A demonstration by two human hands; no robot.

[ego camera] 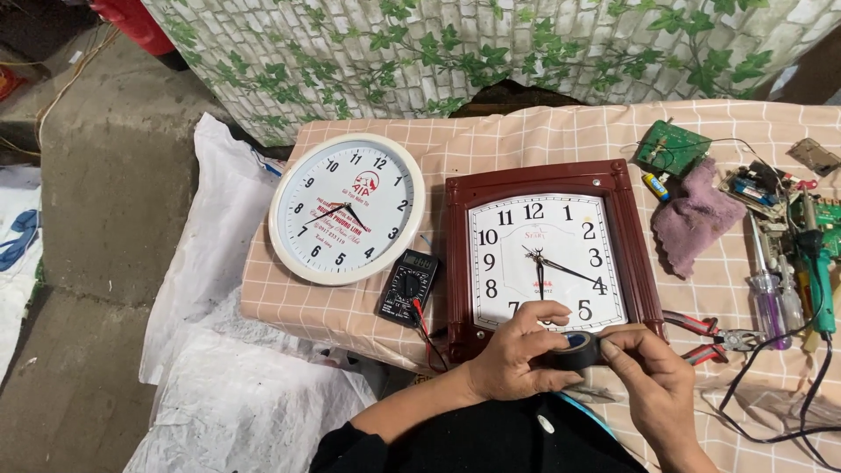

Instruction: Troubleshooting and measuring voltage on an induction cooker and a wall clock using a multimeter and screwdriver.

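Note:
Both my hands hold a roll of black tape over the lower edge of a dark red square wall clock. My left hand grips the roll from the left with the thumb on top. My right hand pinches it from the right, fingertips at the tape's edge. A round white wall clock lies to the left. A black multimeter with red and black leads sits between the two clocks.
The checked pink cloth table also holds a purple rag, a green circuit board, red-handled pliers, screwdrivers, a green soldering tool and black cables. White sheeting lies on the floor at left.

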